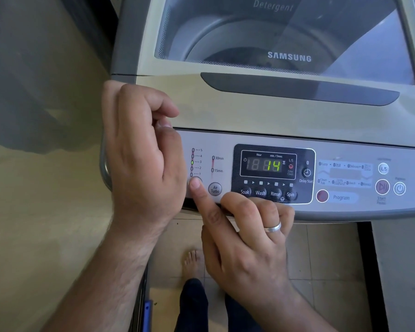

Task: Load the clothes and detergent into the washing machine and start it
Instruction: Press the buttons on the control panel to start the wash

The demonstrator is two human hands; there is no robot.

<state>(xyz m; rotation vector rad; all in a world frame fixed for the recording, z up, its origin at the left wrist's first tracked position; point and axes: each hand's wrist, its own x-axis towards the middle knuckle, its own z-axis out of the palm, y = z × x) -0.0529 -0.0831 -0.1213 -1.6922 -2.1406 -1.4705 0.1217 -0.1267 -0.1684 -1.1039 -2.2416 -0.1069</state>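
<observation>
A grey top-loading washing machine [261, 111] fills the upper view, its glass lid [285, 34] closed over the drum. The control panel [345, 149] faces me; its display [268, 165] reads 14 and the level 3 light glows green. My right hand [244, 240] has a ring on it; its index finger is stretched out, with the tip on the round water-level button [195, 182] at the panel's left end. My left hand [141, 149] rests loosely curled on the machine's left front corner, holding nothing. Clothes and detergent are not visible.
The Air Turbo button [215, 188], the Program button [322, 196], the Start/Pause button [382, 186] and the power button [399, 188] line the panel. A beige wall [34, 164] stands close on the left. My bare foot [193, 262] is on the tiled floor below.
</observation>
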